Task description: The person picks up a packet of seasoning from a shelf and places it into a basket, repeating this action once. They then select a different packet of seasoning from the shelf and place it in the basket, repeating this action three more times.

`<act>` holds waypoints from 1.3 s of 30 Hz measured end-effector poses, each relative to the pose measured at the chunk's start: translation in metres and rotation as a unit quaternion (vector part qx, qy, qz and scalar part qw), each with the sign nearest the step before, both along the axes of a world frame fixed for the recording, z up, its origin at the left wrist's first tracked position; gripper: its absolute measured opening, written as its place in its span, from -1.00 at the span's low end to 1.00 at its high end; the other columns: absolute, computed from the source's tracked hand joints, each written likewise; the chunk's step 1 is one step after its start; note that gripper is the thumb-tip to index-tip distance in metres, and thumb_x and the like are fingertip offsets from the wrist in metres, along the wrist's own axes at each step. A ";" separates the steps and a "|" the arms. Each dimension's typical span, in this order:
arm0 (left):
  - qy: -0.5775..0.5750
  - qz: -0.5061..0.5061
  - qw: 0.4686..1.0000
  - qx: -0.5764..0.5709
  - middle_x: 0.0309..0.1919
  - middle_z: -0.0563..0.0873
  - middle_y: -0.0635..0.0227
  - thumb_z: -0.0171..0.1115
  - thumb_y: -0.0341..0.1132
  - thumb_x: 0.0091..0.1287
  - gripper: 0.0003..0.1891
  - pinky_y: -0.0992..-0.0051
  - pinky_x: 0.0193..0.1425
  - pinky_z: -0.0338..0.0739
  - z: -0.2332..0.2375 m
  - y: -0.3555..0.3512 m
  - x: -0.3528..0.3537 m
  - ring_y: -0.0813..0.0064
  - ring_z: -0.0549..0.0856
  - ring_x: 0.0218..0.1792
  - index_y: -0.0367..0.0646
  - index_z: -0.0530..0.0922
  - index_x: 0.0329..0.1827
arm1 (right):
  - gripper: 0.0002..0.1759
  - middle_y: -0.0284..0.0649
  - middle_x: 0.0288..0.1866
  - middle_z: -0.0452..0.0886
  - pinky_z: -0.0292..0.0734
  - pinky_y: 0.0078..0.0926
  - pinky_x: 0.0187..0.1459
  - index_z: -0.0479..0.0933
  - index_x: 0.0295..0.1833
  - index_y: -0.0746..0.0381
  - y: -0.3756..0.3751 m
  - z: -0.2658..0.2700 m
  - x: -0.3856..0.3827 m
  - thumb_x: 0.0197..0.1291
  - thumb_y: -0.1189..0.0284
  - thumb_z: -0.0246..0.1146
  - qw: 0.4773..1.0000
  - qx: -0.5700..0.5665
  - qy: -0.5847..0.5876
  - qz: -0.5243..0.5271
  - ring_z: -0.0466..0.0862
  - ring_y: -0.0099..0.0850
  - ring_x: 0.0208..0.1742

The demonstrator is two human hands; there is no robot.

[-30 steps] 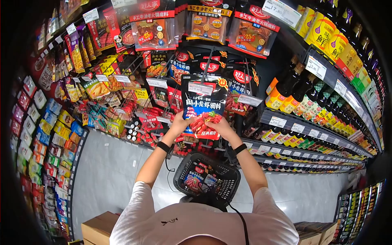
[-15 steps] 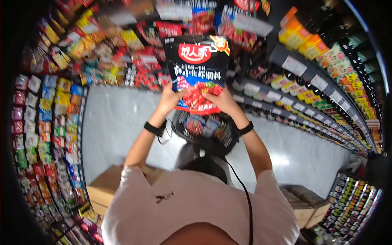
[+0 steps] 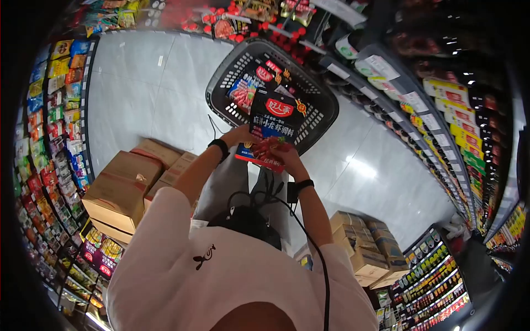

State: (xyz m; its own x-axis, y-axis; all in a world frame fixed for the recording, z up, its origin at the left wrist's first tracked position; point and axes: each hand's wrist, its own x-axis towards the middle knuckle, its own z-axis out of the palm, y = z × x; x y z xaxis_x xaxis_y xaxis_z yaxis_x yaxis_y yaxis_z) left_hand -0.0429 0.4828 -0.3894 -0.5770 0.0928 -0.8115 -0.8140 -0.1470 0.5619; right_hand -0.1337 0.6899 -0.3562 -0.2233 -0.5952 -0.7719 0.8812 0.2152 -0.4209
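Observation:
Between my two hands is a black, blue and red seasoning packet [image 3: 276,118] with a crayfish picture, held low over the near edge of a black shopping basket [image 3: 326,105]. My left hand [image 3: 241,137] grips its lower left side. At its lower right side, my right hand [image 3: 291,160] has its fingers closed on it. Inside the basket lie similar packets [image 3: 243,91], partly covered by the held one.
Cardboard boxes stand on the floor at the left [image 3: 124,185] and right [image 3: 359,243]. Shelves of packets line the left side [image 3: 61,116] and the right side [image 3: 419,105]. A black cable [image 3: 317,248] hangs down my front.
The view has tilted down, showing the whole basket and more boxes. Both hands have lowered the packet from in front of the shelf to the basket's near edge.

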 end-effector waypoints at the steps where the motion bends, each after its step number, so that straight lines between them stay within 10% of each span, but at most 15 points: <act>1: 0.000 0.010 1.000 0.016 -0.27 0.69 0.34 0.41 -0.30 -0.02 -0.62 0.51 -0.15 0.50 -0.030 0.009 0.011 0.55 0.62 -0.27 -0.19 0.58 -0.12 | -0.69 -0.26 -0.22 0.63 0.55 -0.52 -0.20 0.51 -0.04 0.29 0.009 -0.012 0.005 0.05 0.51 0.30 1.000 0.001 -0.027 -0.009 0.64 -0.47 -0.26; 15: -0.027 0.070 0.995 0.068 -0.16 0.66 0.35 0.37 -0.41 0.06 -0.60 0.51 -0.02 0.51 -0.107 0.042 0.019 0.56 0.62 -0.14 -0.23 0.49 -0.02 | -0.67 -0.25 -0.13 0.61 0.54 -0.52 -0.15 0.51 -0.04 0.32 0.047 -0.101 0.008 0.06 0.46 0.32 0.996 0.049 0.021 0.065 0.63 -0.47 -0.18; 23: 0.045 0.012 0.976 -0.214 -0.02 0.59 0.18 0.46 -0.43 -0.10 -0.24 0.46 0.06 0.47 -0.107 0.005 -0.022 0.40 0.58 -0.01 -0.26 0.27 0.22 | -0.60 -0.26 -0.20 0.61 0.58 -0.52 -0.22 0.47 -0.02 0.32 0.016 -0.143 -0.014 -0.03 0.54 0.35 0.993 0.098 0.008 -0.064 0.62 -0.45 -0.21; 27: 0.101 0.030 0.970 -0.220 0.04 0.54 0.15 0.40 -0.46 -0.05 -0.28 0.46 0.08 0.45 -0.170 -0.011 -0.004 0.39 0.55 0.05 -0.30 0.25 0.22 | -0.67 -0.21 -0.17 0.57 0.60 -0.50 -0.21 0.40 -0.03 0.33 0.022 -0.148 -0.025 0.07 0.58 0.26 0.984 0.169 0.049 0.000 0.61 -0.53 -0.20; 39: -0.043 0.014 0.981 -0.188 -0.21 0.62 0.27 0.35 -0.32 0.04 -0.51 0.50 -0.14 0.50 -0.157 -0.021 0.012 0.44 0.60 -0.17 -0.24 0.44 0.05 | -0.64 -0.19 -0.37 0.60 0.57 -0.49 -0.52 0.49 -0.14 0.30 0.042 -0.171 -0.002 -0.15 0.52 0.31 0.945 0.279 0.126 0.114 0.62 -0.41 -0.48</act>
State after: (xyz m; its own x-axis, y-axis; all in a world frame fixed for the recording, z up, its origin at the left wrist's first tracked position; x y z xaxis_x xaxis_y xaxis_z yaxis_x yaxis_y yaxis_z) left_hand -0.0313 0.4619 -0.5468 -0.5032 -0.2377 -0.8308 -0.8591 0.0337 0.5107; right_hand -0.1354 0.7314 -0.5267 -0.3579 -0.1665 -0.9188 0.6720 0.6372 -0.3773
